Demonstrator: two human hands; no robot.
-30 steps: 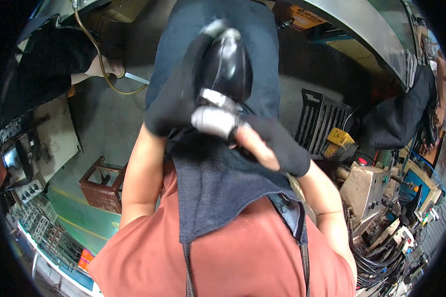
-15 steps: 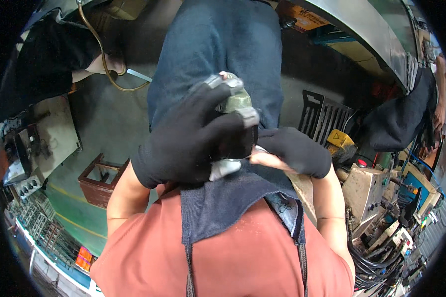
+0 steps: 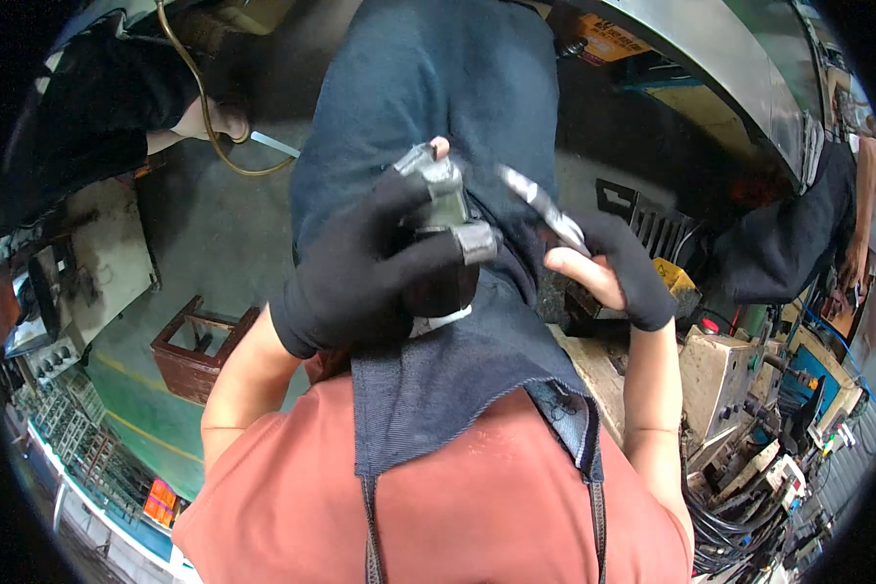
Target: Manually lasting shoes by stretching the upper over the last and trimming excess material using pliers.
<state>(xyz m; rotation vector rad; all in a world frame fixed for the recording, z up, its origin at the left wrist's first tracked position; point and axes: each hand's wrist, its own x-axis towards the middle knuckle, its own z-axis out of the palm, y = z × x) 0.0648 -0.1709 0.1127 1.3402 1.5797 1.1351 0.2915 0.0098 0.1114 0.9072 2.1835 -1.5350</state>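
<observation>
Denim apron (image 3: 428, 409) is worn. Metal table (image 3: 730, 68) is seen beyond apron to R, its edge well apart; brown stool (image 3: 190, 365) is set L of apron. L hand (image 3: 370, 258), just beyond apron, is clamped on dark item (image 3: 448, 209), mostly hidden, olive part showing. R hand (image 3: 618, 258) is held apart, beyond apron to R; grip can't be told (blur). Item is prob. being handled/worked; steady L hold & gap btwn hands are likely needed next.
</observation>
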